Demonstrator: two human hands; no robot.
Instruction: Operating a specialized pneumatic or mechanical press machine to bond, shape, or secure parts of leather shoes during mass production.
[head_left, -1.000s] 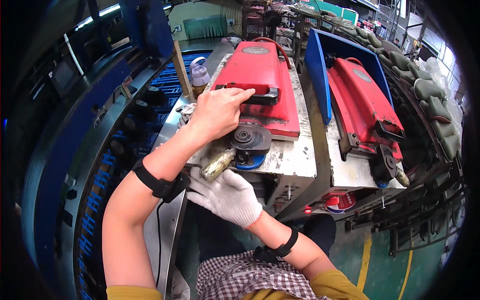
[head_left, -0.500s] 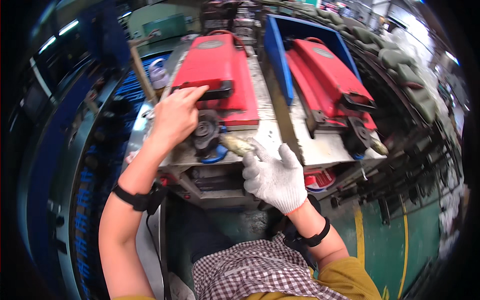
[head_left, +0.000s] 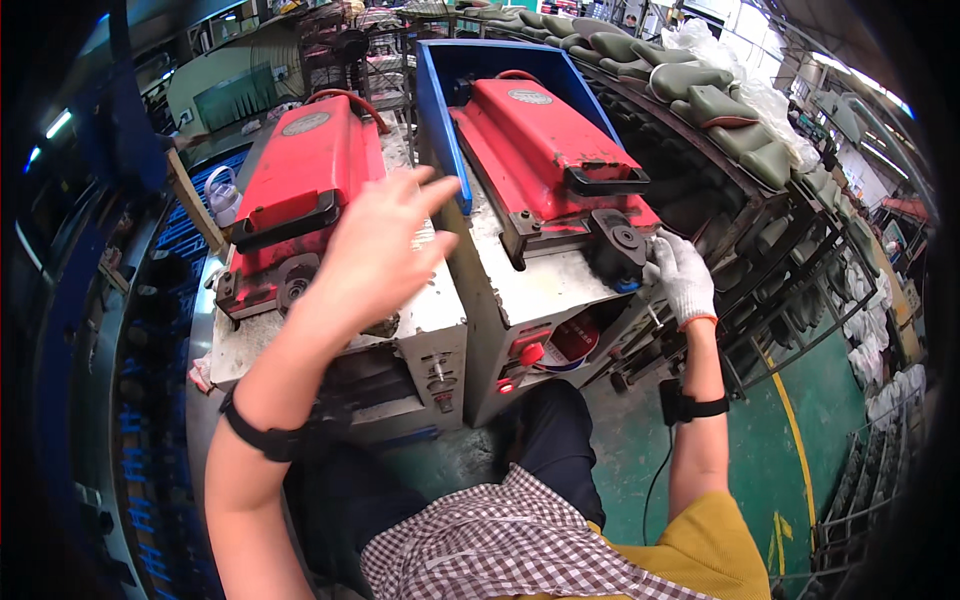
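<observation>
Two machines with red covers stand side by side on pale, stained tops. My left hand (head_left: 385,245), bare and a little blurred, is in the air in front of the left red cover (head_left: 310,165), fingers spread and nothing in them. On the right, my right hand (head_left: 685,278) wears a white knit glove. Its fingers close round the lever grip beside the black round hub (head_left: 622,243); the glove hides most of that grip. Above the hub, a black handle (head_left: 608,182) crosses the front of the right red cover (head_left: 550,125).
A blue panel (head_left: 440,120) surrounds the right machine's back and side. Racks of green, foot-shaped pieces (head_left: 690,85) line the right. A lilac bottle (head_left: 222,195) stands at the left. Red switches (head_left: 530,354) are on the right machine's front, near my knee.
The view has swung to the right. My left hand has left the left machine's black handle. My gloved hand has moved from the left machine's lever to the right machine's lever.
</observation>
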